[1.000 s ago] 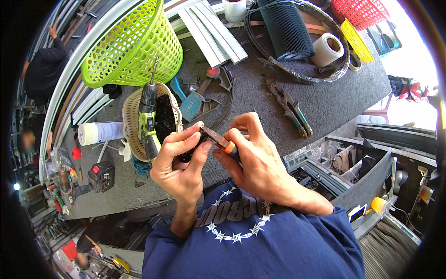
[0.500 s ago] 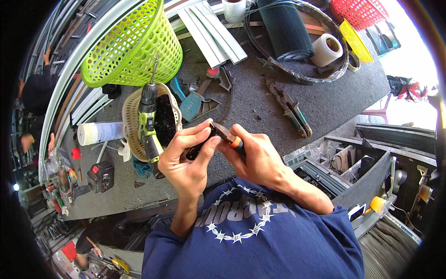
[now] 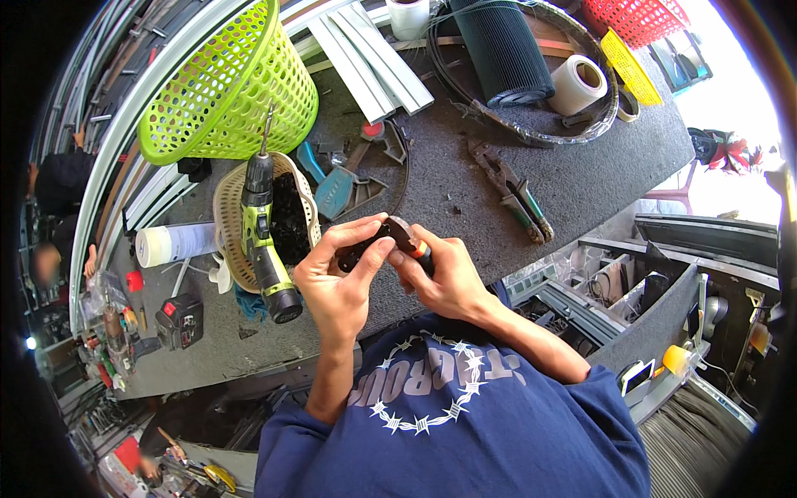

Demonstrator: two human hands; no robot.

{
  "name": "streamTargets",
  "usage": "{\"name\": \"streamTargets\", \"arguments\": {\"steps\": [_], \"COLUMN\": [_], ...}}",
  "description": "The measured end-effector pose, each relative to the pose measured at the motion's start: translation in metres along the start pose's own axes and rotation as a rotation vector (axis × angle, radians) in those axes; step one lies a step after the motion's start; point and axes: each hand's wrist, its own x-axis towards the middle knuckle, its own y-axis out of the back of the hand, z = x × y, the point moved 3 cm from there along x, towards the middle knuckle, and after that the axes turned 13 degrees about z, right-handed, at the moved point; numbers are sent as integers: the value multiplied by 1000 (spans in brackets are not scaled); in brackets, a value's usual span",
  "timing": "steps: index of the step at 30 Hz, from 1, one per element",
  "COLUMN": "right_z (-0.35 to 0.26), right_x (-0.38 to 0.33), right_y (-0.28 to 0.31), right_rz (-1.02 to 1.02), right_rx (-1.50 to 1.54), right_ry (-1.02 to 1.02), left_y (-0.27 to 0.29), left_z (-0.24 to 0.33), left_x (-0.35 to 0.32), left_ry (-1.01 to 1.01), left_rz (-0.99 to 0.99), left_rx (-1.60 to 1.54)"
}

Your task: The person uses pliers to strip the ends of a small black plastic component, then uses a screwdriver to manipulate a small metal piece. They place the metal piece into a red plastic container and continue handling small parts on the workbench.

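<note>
My left hand (image 3: 336, 282) pinches a small dark part (image 3: 363, 246) between thumb and fingers above the front edge of the grey-carpeted bench (image 3: 465, 199). My right hand (image 3: 444, 278) grips a screwdriver with an orange-banded handle (image 3: 415, 246), its tip set against the dark part. Both hands meet just in front of my chest. A green cordless drill (image 3: 264, 241) lies across a beige basket (image 3: 228, 224) to the left of my left hand.
A lime green mesh basket (image 3: 224, 87) lies tipped at the back left. Pliers (image 3: 515, 191), a blue tool (image 3: 340, 191), white tape rolls (image 3: 579, 83), a dark mesh roll (image 3: 498, 50), a white tube (image 3: 174, 243) and a red basket (image 3: 635, 17) lie about. Open drawers (image 3: 631, 282) stand at right.
My hands have shifted slightly, turning the dark part; the right hand has slid lower and closer against the left. The drill and bench items have stayed put.
</note>
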Motion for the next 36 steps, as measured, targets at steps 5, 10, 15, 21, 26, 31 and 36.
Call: {"name": "streamTargets", "arguments": {"steps": [5, 10, 15, 21, 26, 31, 36], "right_z": [-17, -37, -45, -39, -17, 3, 16], "right_x": [1, 5, 6, 6, 8, 7, 8], "right_y": [16, 29, 27, 21, 20, 20, 17], "right_rz": [68, -5, -33, -67, -150, -207, -219], "right_rx": [-66, -142, -188, -96, 122, 281, 250], "right_ry": [45, 105, 183, 94, -279, -411, -268], "left_y": [6, 7, 10, 16, 14, 15, 13], "left_z": [2, 5, 9, 5, 5, 8, 8], "left_x": [2, 1, 0, -1, 1, 2, 2], "left_ry": [24, 4, -18, 178, 167, 223, 373], "left_rz": [-41, -53, -20, 19, -34, -54, -76], "left_rx": [-61, -129, -175, -352, -399, -424, -519]}}
